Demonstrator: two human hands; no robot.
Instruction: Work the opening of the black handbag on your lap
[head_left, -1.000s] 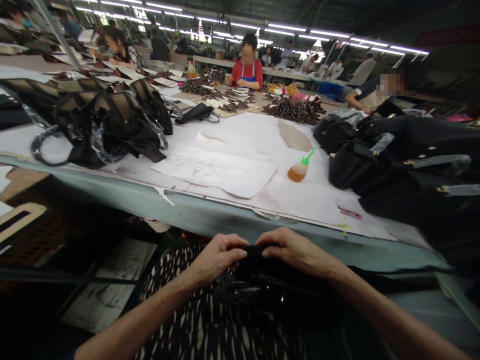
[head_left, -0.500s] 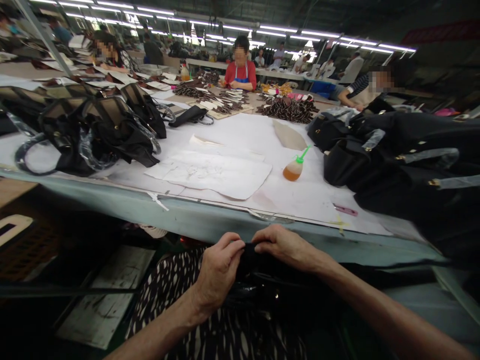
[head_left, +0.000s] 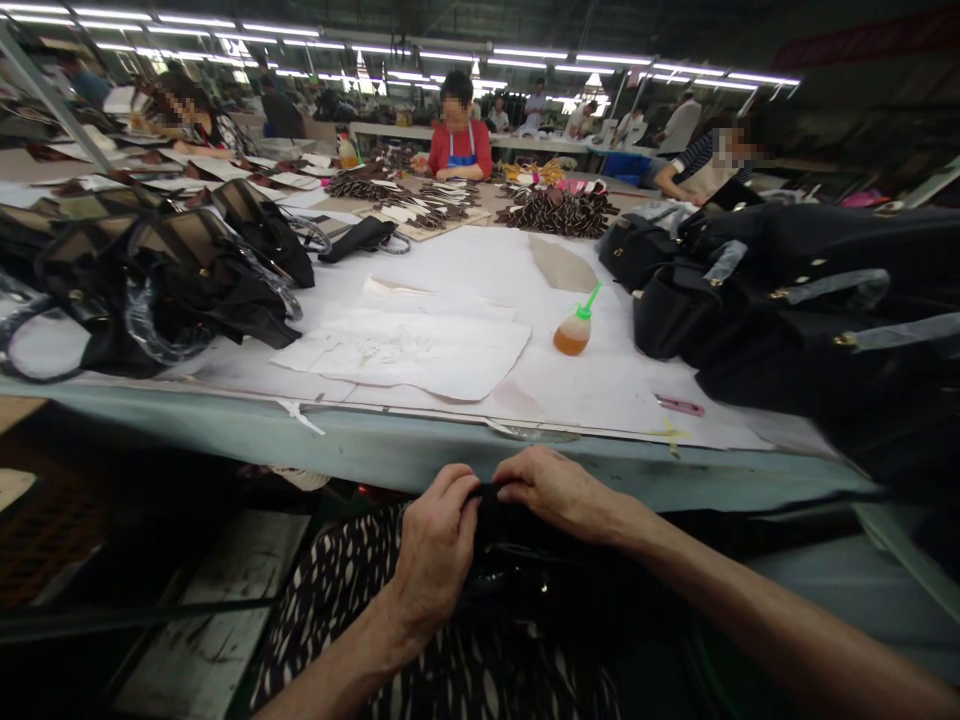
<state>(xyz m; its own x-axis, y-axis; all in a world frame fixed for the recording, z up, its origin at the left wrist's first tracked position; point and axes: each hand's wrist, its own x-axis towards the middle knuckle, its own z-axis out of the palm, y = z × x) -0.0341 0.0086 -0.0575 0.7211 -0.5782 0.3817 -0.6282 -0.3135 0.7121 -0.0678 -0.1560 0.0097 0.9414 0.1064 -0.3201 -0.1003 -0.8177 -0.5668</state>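
Note:
A black bag (head_left: 517,590) lies on my lap, below the table's front edge, with a small shiny metal fitting on it. My left hand (head_left: 439,530) pinches the bag's upper edge between thumb and fingers. Close beside it, my right hand (head_left: 551,490) pinches the same edge, knuckles up. A short stretch of black material spans the gap between both hands. Most of the bag is dark, and its lower part is hard to make out against the patterned cloth (head_left: 330,600) on my legs.
On the white-covered table (head_left: 465,260) are a paper sheet (head_left: 420,350), a bottle of amber liquid (head_left: 574,332) and a pink cutter (head_left: 680,405). Black bags stand left (head_left: 172,270) and right (head_left: 780,300). A person in red (head_left: 459,145) sits opposite, behind brown strap pieces (head_left: 559,208).
My view has shifted slightly, so the table and its contents appear further left. Both hands keep their pinch on the bag's edge, with little other movement.

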